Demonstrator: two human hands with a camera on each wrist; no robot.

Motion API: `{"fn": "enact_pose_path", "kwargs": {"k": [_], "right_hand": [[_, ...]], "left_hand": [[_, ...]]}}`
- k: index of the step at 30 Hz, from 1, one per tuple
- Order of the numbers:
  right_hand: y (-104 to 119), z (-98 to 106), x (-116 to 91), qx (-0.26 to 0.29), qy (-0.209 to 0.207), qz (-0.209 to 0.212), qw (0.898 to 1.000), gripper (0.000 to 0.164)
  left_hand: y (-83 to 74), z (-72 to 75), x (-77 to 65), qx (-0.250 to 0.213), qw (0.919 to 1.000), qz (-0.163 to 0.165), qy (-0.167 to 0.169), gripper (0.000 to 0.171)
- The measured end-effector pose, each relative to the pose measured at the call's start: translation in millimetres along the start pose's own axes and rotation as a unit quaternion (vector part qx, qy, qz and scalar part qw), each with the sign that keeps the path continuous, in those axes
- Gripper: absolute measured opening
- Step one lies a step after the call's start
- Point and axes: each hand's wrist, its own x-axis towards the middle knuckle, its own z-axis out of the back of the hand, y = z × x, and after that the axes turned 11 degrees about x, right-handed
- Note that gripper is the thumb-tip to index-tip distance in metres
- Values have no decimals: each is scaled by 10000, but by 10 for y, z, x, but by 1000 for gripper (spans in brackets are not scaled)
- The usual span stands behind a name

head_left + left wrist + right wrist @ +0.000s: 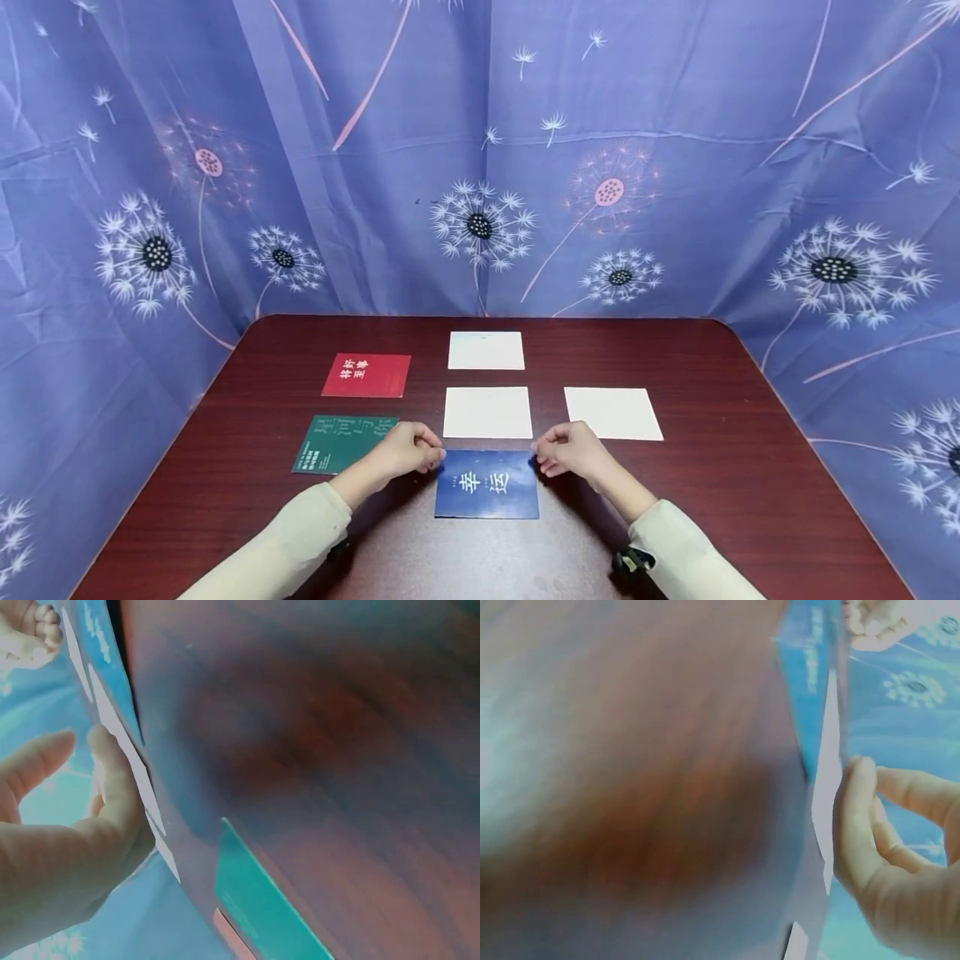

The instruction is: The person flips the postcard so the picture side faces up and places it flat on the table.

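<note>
You have six cards in front of you: one blue card [486,505], one red card [367,375], one green card [333,444] and three white cards [487,412]. The blue card lies flat, nearest you, at the middle of the table [750,467]. Your left hand [399,450] is at its far left corner and your right hand [573,452] at its far right corner. The fingers of your left hand are bent, with a narrow gap between thumb and forefinger; those of your right hand nearly meet, and the right wrist view shows no card between them. Whether either hand touches the blue card, you cannot tell.

The blue card reads 幸运 in white, the green one 星河与你 along its far edge, and the red one 好事将至; their smaller lines are too fine to read. Two white cards lie one behind the other beyond the blue card, and the third is to the right of the nearer one. The red card lies beyond the green one, on your left.

The table is dark red-brown, with a pale glare near you. Around it hangs a blue-violet curtain [390,242] printed with white and pink dandelions.
</note>
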Motion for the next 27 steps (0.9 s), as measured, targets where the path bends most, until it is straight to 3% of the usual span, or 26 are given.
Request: {"fn": "enact_pose_path", "kwargs": {"k": [4, 9, 12, 19, 27], "right_hand": [[51, -1, 102, 222, -127, 70, 9996, 25], [104, -70, 273, 215, -733, 113, 9970, 29], [142, -101, 341, 115, -907, 153, 9957, 34], [139, -59, 399, -167, -940, -5, 9954, 45], [37, -24, 395, 49, -865, 28, 9962, 43]], "left_hand": [[-50, 14, 80, -36, 9998, -109, -170, 18], [-132, 2, 201, -136, 9964, -157, -826, 27], [-166, -3, 263, -240, 9943, -138, -1029, 35], [-166, -37, 346, -513, 9948, -32, -885, 50], [-127, -80, 407, -786, 9938, -39, -788, 54]]}}
